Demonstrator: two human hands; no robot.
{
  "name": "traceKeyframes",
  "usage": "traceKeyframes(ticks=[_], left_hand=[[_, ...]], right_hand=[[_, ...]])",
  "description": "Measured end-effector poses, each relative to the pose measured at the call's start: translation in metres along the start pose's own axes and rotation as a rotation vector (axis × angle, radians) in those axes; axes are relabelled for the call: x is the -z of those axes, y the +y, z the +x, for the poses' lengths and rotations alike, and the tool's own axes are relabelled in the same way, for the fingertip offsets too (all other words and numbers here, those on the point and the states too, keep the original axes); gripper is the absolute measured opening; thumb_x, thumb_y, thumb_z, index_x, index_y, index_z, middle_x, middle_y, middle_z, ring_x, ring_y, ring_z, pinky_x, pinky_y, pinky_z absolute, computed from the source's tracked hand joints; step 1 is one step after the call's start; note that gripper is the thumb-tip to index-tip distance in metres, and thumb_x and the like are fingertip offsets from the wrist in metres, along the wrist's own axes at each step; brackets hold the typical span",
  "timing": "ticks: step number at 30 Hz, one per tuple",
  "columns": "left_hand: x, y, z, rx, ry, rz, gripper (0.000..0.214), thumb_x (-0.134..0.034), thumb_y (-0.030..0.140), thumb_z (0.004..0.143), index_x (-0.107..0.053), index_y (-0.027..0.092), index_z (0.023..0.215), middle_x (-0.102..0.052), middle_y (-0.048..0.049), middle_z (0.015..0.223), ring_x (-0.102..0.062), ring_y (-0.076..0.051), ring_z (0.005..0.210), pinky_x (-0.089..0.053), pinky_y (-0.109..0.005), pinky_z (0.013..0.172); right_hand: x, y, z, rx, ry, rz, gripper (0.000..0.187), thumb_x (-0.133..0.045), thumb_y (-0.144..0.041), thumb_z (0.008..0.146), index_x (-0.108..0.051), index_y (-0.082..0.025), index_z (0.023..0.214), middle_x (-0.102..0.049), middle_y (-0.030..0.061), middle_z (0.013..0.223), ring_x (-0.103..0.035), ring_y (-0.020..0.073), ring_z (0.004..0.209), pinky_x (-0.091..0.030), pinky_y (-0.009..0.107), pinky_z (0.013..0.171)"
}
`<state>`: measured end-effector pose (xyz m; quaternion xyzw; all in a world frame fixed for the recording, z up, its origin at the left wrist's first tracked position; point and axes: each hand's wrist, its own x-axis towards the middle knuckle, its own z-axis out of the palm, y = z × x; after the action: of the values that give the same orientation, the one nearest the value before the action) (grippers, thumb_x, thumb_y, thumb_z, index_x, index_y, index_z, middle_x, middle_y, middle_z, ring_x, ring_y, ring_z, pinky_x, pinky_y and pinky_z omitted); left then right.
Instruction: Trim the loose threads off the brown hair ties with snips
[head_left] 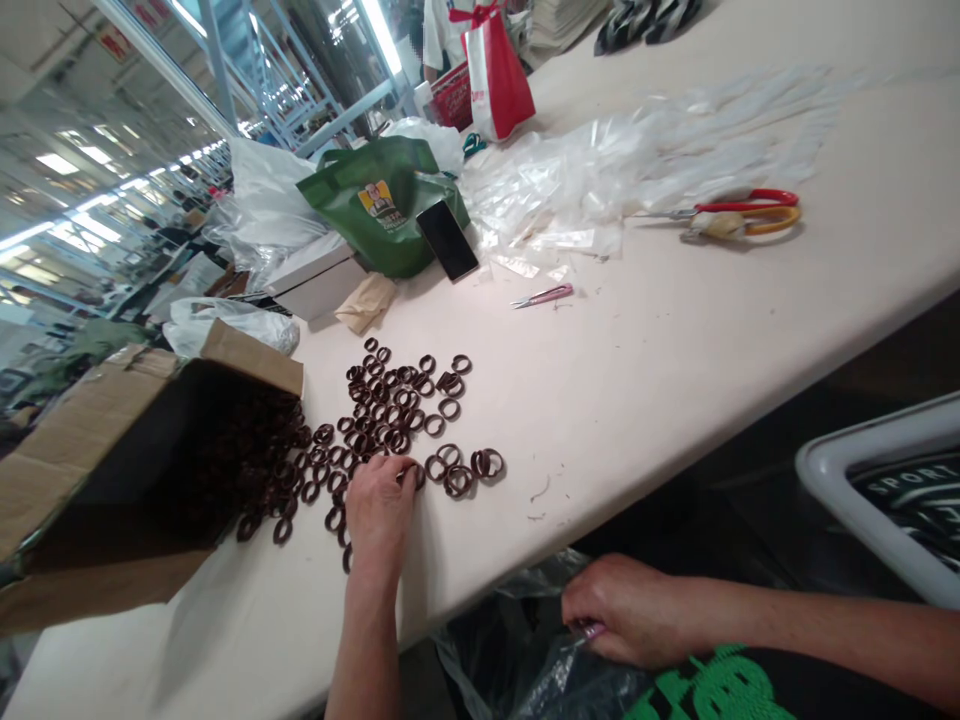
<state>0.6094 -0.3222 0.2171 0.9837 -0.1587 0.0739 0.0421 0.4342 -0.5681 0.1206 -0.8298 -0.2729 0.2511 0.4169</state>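
My left hand [380, 510] rests on the cream table [660, 340] among several dark brown rings [405, 400], its fingers curled over some of them at the near edge of the pile. More rings spill from a tipped cardboard box [90, 470] at the left. My right hand [626, 610] is below the table edge, fingers closed on the rim of a clear plastic bag [517, 650] in my lap.
Farther back lie small pink snips [544, 295], red and yellow scissors [739, 215], a black phone [448, 240], a green bag [375, 200], a white box [311, 280], a heap of clear plastic sleeves [615, 160] and a red and white bag [496, 75]. A white-rimmed crate [862, 470] stands at the right.
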Motion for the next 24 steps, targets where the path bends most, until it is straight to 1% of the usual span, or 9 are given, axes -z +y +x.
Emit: traceKeyframes(ticks=[2, 3, 7, 9, 11, 14, 18, 21, 24], left_hand=[[0.003, 0.002, 0.001, 0.086, 0.070, -0.168, 0.020, -0.060, 0.033, 0.086, -0.076, 0.022, 0.084, -0.071, -0.0063, 0.089, -0.062, -0.024, 0.086, -0.047, -0.039, 0.083], [0.004, 0.003, 0.000, 0.164, 0.121, -0.314, 0.019, -0.062, 0.035, 0.084, -0.076, 0.022, 0.085, -0.070, -0.0055, 0.087, -0.062, -0.022, 0.083, -0.047, -0.038, 0.081], [0.008, 0.019, -0.013, 0.534, 0.287, -1.082, 0.026, -0.075, 0.038, 0.071, -0.072, 0.019, 0.089, -0.067, 0.0003, 0.075, -0.059, -0.012, 0.064, -0.047, -0.027, 0.063], [0.009, 0.033, -0.022, 0.630, 0.328, -1.373, 0.029, -0.082, 0.033, 0.063, -0.069, 0.019, 0.084, -0.067, 0.0022, 0.072, -0.059, -0.010, 0.061, -0.047, -0.023, 0.060], [0.010, 0.049, -0.033, 0.681, 0.334, -1.538, 0.031, -0.086, 0.028, 0.057, -0.067, 0.019, 0.080, -0.067, 0.0034, 0.071, -0.061, -0.009, 0.061, -0.049, -0.021, 0.060], [0.010, 0.075, -0.049, 0.746, 0.303, -1.627, 0.033, -0.088, 0.027, 0.055, -0.066, 0.019, 0.078, -0.068, 0.0034, 0.070, -0.064, -0.009, 0.060, -0.050, -0.021, 0.059], [0.008, 0.103, -0.069, 0.770, 0.255, -1.651, 0.033, -0.088, 0.033, 0.058, -0.065, 0.019, 0.077, -0.070, 0.0011, 0.072, -0.068, -0.013, 0.064, -0.050, -0.021, 0.058], [0.005, 0.116, -0.080, 0.719, 0.241, -1.641, 0.029, -0.086, 0.033, 0.063, -0.066, 0.018, 0.078, -0.072, 0.0000, 0.077, -0.068, -0.012, 0.067, -0.052, -0.022, 0.063], [0.000, 0.124, -0.088, 0.667, 0.258, -1.606, 0.025, -0.085, 0.031, 0.066, -0.068, 0.018, 0.079, -0.071, 0.0003, 0.080, -0.065, -0.010, 0.071, -0.051, -0.022, 0.070]], right_hand=[[0.001, 0.001, 0.000, 0.035, 0.002, 0.038, 0.020, -0.057, -0.013, 0.069, -0.073, -0.020, 0.079, -0.072, 0.0018, 0.075, -0.060, 0.0148, 0.066, -0.038, 0.022, 0.060], [0.002, 0.002, -0.001, 0.061, -0.004, 0.068, 0.021, -0.057, -0.011, 0.068, -0.073, -0.019, 0.079, -0.072, 0.0013, 0.075, -0.059, 0.0140, 0.066, -0.039, 0.022, 0.061], [0.015, -0.004, -0.008, 0.120, -0.023, 0.231, 0.020, -0.058, -0.013, 0.071, -0.074, -0.016, 0.083, -0.068, 0.0003, 0.071, -0.055, 0.0106, 0.061, -0.040, 0.019, 0.059], [0.027, -0.012, -0.014, 0.108, -0.006, 0.356, 0.019, -0.059, -0.019, 0.077, -0.075, -0.013, 0.085, -0.067, 0.0009, 0.068, -0.056, 0.0099, 0.059, -0.041, 0.019, 0.057], [0.040, -0.023, -0.018, 0.100, 0.014, 0.536, 0.021, -0.060, -0.025, 0.082, -0.075, -0.012, 0.088, -0.070, 0.0033, 0.072, -0.061, 0.0111, 0.063, -0.045, 0.019, 0.060], [0.056, -0.041, -0.019, 0.094, 0.108, 0.787, 0.024, -0.061, -0.029, 0.085, -0.072, -0.010, 0.095, -0.073, 0.0074, 0.081, -0.067, 0.0139, 0.072, -0.052, 0.024, 0.068], [0.064, -0.057, -0.008, 0.075, 0.431, 0.957, 0.023, -0.065, -0.030, 0.085, -0.067, -0.012, 0.099, -0.071, 0.0064, 0.088, -0.066, 0.0128, 0.079, -0.053, 0.025, 0.075], [0.066, -0.061, 0.001, 0.110, 0.624, 0.888, 0.023, -0.066, -0.024, 0.083, -0.064, -0.014, 0.103, -0.068, 0.0033, 0.088, -0.062, 0.0104, 0.076, -0.051, 0.022, 0.072], [0.064, -0.061, 0.005, 0.199, 0.743, 0.711, 0.027, -0.065, -0.019, 0.081, -0.064, -0.016, 0.107, -0.066, 0.0015, 0.087, -0.058, 0.0088, 0.070, -0.049, 0.019, 0.064]])
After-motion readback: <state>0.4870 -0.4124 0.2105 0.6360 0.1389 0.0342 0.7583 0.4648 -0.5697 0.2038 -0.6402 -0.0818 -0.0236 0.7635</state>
